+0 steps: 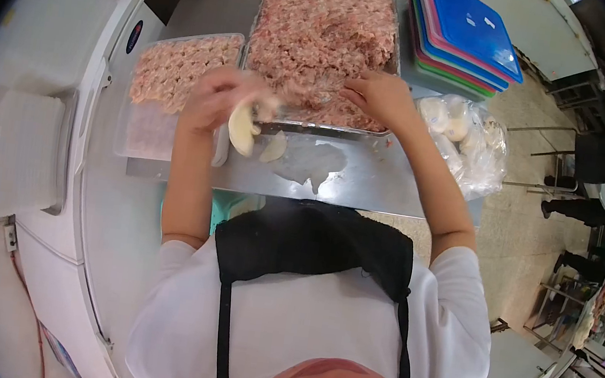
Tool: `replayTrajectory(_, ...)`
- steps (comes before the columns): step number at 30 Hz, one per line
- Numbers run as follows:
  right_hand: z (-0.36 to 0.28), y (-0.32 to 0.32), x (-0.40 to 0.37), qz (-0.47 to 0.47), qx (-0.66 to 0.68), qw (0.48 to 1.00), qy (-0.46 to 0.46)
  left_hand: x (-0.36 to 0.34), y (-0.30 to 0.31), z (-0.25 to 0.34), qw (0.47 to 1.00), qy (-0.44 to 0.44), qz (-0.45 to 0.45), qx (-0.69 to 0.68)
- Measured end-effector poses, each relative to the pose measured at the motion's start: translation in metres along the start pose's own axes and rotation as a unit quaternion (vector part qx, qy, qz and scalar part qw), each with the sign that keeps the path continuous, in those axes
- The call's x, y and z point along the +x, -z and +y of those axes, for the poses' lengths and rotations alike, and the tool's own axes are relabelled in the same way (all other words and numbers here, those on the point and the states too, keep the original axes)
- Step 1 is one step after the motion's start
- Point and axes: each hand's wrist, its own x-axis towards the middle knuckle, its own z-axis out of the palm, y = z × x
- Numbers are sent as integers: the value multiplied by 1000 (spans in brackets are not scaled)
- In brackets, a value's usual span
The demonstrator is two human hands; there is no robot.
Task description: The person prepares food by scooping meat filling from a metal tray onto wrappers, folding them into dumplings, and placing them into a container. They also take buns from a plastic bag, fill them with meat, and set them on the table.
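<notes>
My left hand [224,100], partly smeared by motion, is closed on a pale, thin dough wrapper [242,130] that hangs below its fingers. Close by, a second pale dough piece [274,148] shows over the steel table [388,171]. My right hand [383,99] reaches into the large metal tray [310,124] from the right, its bent fingers closed at the minced meat [322,33]. The meat is heaped toward the far end and dug lower near that hand. To the left, a clear plastic tray [134,130] holds rows of small meat-topped pieces [182,65].
Stacked coloured plastic lids [473,29] lie at the back right, with a clear bag of pale round dough pieces [464,137] in front of them. A white fridge [105,165] stands left of the table. Farther right are a chair [595,157] and people [594,212].
</notes>
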Motion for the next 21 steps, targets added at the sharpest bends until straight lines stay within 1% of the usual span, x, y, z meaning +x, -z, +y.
replayTrajectory(1, -2, 0, 6, -43, -71, 996, 40, -2, 9, -1, 977, 74, 66, 191)
replayTrajectory(2, -9, -8, 6, -72, -87, 993, 40, -2, 16, -4, 908, 144, 127, 372)
replayTrajectory(3, -17, -21, 4, -101, -104, 989, 40, -4, 21, -9, 825, 117, 175, 525)
replayTrajectory(4, -29, -23, 4, -128, -121, 983, 42, -5, 20, -3, 845, 143, 220, 465)
replayTrajectory(5, -42, -22, -6, -92, -82, 989, 76, -5, 18, 6, 860, 166, 264, 404)
replayTrajectory(6, -49, -16, -7, -104, -101, 987, 70, -7, 18, 11, 869, 190, 306, 339)
replayTrajectory(7, -54, -9, -9, -117, -120, 984, 64, -9, 19, 11, 854, 146, 320, 383)
replayTrajectory(8, -57, 0, -8, -132, -138, 980, 59, -13, 22, 13, 860, 144, 325, 367)
replayTrajectory(9, -50, 12, 0, -132, -148, 977, 74, -17, 28, 16, 866, 140, 328, 351)
replayTrajectory(12, -34, 22, 14, -135, -154, 979, 20, -21, 35, 25, 881, 139, 311, 329)
replayTrajectory(13, -35, 13, 14, -106, -156, 982, 9, -22, 35, 27, 885, 141, 301, 325)
replayTrajectory(16, -49, -14, -1, -169, -119, 977, 52, -20, 30, 21, 924, 143, 269, 231)
replayTrajectory(17, -49, -13, -5, -168, -122, 978, 31, -20, 33, 18, 930, 149, 266, 208)
replayTrajectory(20, -38, 35, -4, -193, -24, 977, -84, -23, 33, 2, 942, 171, 258, 132)
replayTrajectory(21, -28, 35, -8, -166, 61, 978, -110, -21, 26, -4, 944, 176, 259, 106)
